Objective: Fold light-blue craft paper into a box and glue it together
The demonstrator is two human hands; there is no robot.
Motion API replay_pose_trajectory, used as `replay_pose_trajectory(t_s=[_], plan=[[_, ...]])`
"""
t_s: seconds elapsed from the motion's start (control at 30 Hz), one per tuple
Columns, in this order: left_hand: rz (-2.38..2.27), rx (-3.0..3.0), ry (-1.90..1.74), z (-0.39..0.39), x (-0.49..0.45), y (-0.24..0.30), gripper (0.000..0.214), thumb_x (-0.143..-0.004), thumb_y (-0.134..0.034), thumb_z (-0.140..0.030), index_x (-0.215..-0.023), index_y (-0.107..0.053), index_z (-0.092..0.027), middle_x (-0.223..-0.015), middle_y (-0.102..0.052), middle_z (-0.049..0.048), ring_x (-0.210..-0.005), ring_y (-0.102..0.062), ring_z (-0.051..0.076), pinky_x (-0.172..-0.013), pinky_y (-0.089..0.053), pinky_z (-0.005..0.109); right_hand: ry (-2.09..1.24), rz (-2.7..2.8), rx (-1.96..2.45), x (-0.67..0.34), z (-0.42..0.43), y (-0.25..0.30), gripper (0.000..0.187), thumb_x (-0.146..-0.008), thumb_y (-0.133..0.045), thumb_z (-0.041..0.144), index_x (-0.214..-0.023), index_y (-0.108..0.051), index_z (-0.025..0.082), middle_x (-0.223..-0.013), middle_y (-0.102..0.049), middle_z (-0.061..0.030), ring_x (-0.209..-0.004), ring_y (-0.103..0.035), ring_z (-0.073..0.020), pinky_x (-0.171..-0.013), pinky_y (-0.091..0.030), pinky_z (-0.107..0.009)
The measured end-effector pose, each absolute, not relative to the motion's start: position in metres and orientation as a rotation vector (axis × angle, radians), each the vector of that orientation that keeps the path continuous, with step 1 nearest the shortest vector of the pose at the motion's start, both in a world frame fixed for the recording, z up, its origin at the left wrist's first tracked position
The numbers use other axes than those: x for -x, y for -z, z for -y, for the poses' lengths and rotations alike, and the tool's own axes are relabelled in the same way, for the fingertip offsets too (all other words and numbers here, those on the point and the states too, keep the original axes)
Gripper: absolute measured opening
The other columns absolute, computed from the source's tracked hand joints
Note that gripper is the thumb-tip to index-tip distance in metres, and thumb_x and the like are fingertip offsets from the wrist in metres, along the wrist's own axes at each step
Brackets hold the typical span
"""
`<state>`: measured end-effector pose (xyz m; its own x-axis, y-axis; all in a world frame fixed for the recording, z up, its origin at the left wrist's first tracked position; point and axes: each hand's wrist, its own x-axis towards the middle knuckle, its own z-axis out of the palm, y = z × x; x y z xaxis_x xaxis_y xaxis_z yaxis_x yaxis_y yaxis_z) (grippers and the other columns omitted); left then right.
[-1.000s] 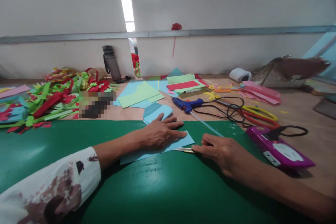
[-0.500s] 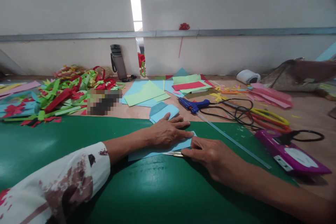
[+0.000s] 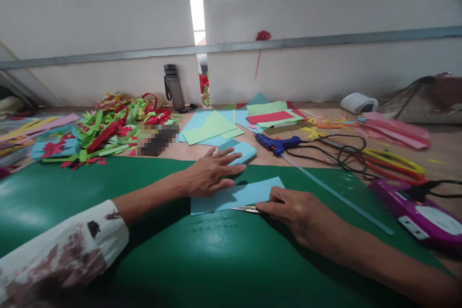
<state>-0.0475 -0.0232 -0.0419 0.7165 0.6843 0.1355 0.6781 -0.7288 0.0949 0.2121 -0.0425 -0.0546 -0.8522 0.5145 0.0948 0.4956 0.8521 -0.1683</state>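
Observation:
A folded-looking strip of light blue paper [image 3: 241,196] lies on the green mat [image 3: 202,260] in front of me. My left hand [image 3: 212,171] is open and palm down, its thumb side over the strip's upper left edge. Its spread fingers reach over a smaller folded blue paper [image 3: 247,150] behind the strip. At the strip's right end, my right hand [image 3: 299,209] is closed on a thin pointed metal blade [image 3: 247,209]. This blade lies along the strip's lower edge, pointing left; its handle is hidden in my fingers.
A blue glue gun [image 3: 276,143] with a clear glue stick [image 3: 335,192] and black cord lies behind my right hand. Further right are scissors with yellow and orange handles [image 3: 393,166] and a purple power strip [image 3: 415,211]. Paper scraps [image 3: 111,127] and a bottle [image 3: 175,89] stand back left.
My left hand has slid left along the blue strip and spread its fingers, uncovering more of the strip. My right hand still holds the blade at its lower edge. The view has shifted slightly.

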Motion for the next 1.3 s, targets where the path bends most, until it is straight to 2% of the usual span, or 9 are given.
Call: replay_pose_trajectory(t_s=[0.2,0.5,0.67,1.03,1.3], plan=[[-1.202,-2.804,-0.122,0.032,0.058,0.063,0.048,-0.091,-0.038,-0.045,-0.135,-0.036,-0.027,-0.148,-0.02,0.0106,-0.135,-0.015,0.033,-0.1,-0.019,0.063,-0.216,2.872,0.787,-0.211,0.043,0.054,0.03,-0.09,-0.036,0.014,-0.1,-0.062,0.024,-0.073,-0.048,-0.0019,-0.059,-0.041,-0.0115,-0.054,-0.026,-0.024],[-1.259,-2.782,-0.13,0.03,0.058,0.066,0.049,-0.088,-0.042,-0.048,-0.134,-0.036,-0.034,-0.151,-0.009,0.0079,-0.136,-0.004,0.036,-0.101,-0.013,0.065,-0.26,2.919,0.763,-0.21,0.041,0.05,0.035,-0.086,-0.037,0.008,-0.108,-0.059,0.024,-0.074,-0.048,-0.0021,-0.061,-0.042,-0.0117,-0.055,-0.028,-0.024],[-1.26,-2.782,-0.148,0.03,0.058,0.068,0.049,-0.088,-0.042,-0.048,-0.135,-0.035,-0.036,-0.151,-0.009,0.0068,-0.136,-0.004,0.038,-0.101,-0.012,0.065,-0.277,2.929,0.797,-0.206,0.047,0.047,0.035,-0.086,-0.036,0.008,-0.107,-0.059,0.023,-0.076,-0.049,-0.0029,-0.061,-0.042,-0.0119,-0.056,-0.029,-0.024],[-1.254,-2.809,-0.138,0.03,0.058,0.067,0.05,-0.089,-0.038,-0.049,-0.136,-0.031,-0.035,-0.15,-0.01,0.0115,-0.135,-0.004,0.038,-0.096,-0.018,0.067,-0.218,2.91,0.753,-0.192,0.053,0.051,0.03,-0.083,-0.04,0.007,-0.098,-0.06,0.023,-0.074,-0.048,-0.0015,-0.059,-0.041,-0.0111,-0.054,-0.026,-0.024],[-1.239,-2.799,-0.194,0.028,0.059,0.07,0.05,-0.088,-0.041,-0.049,-0.135,-0.034,-0.036,-0.151,-0.01,0.0084,-0.135,-0.005,0.039,-0.096,-0.018,0.067,-0.216,2.914,0.732,-0.168,0.06,0.052,0.027,-0.081,-0.043,0.008,-0.095,-0.059,0.024,-0.073,-0.047,-0.0004,-0.058,-0.039,-0.0108,-0.052,-0.022,-0.024]])
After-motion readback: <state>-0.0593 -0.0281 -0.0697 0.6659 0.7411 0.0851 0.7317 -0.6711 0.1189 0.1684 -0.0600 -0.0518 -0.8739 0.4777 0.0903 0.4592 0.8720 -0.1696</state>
